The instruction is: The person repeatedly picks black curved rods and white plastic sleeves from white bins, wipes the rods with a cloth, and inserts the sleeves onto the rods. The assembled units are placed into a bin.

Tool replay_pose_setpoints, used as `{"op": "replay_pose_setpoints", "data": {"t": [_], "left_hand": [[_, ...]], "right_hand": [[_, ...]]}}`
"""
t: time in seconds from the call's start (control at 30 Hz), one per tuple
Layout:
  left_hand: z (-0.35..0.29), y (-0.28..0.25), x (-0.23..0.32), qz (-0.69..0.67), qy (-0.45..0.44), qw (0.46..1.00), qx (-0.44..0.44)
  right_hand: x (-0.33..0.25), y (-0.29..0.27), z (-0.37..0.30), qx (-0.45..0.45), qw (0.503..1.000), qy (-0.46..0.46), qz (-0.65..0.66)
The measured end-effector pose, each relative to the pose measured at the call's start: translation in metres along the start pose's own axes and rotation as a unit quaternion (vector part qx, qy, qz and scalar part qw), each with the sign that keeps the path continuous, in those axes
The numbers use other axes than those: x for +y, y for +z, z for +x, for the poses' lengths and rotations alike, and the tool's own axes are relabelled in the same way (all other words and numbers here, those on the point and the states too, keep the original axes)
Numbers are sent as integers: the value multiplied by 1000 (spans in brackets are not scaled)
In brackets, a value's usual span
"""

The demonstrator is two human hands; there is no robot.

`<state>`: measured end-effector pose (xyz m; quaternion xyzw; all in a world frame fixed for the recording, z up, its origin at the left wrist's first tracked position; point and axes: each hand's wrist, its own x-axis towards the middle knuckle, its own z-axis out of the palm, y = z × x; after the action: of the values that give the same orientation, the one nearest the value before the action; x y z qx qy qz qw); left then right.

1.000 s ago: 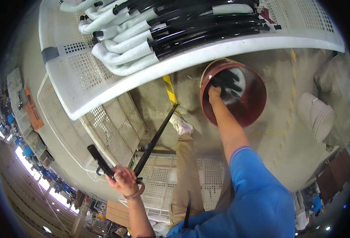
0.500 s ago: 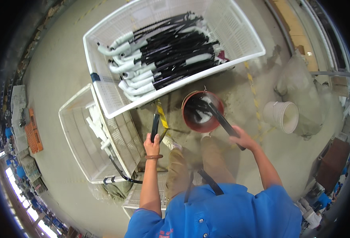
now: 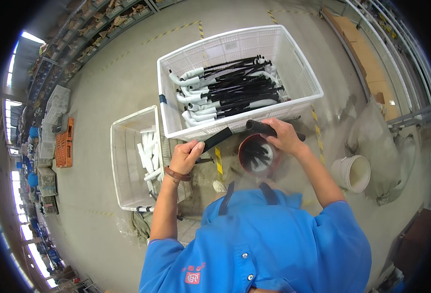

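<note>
My left hand (image 3: 186,155) is closed around a straight black bar-like piece (image 3: 218,140), which points up and right; its lower part is hidden in the fist. My right hand (image 3: 284,136) grips a black tube (image 3: 261,128), its round hollow end turned toward the left piece. A small gap separates the two black pieces. Beneath the right hand stands a red bucket (image 3: 241,155) with several dark tubes and whitish foam or liquid inside. Beyond both hands, a large white crate (image 3: 240,120) holds many black rods (image 3: 242,88) with white-wrapped curved ends.
A second white crate (image 3: 115,163) on the left contains several white tubes (image 3: 149,152). A pale bucket (image 3: 355,173) and a clear plastic bag (image 3: 384,132) are at the right. An orange crate (image 3: 64,144) sits far left. Yellow-black tape (image 3: 219,161) marks the floor.
My right hand has lifted the black tube out of the red bucket and turned it toward the left. The left hand's piece has swung to point rightward, bringing both pieces closer together.
</note>
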<state>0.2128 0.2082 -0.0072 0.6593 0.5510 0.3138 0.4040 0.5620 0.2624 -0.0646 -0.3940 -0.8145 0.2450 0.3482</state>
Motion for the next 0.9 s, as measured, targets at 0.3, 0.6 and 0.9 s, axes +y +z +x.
{"op": "replay_pose_setpoints", "data": {"t": [0.3,0.6,0.9], "left_hand": [[-15,-7,30,11,31,999,10],[-19,18,44,30,-6,999,-19],[-26,22,43,27,-44,998,-26]], "right_hand": [[0,-33,10,-12,996,-78,-42],[-3,-26,12,-28,981,-180,-66],[3,-39,9,-59,981,-168,-71]]}}
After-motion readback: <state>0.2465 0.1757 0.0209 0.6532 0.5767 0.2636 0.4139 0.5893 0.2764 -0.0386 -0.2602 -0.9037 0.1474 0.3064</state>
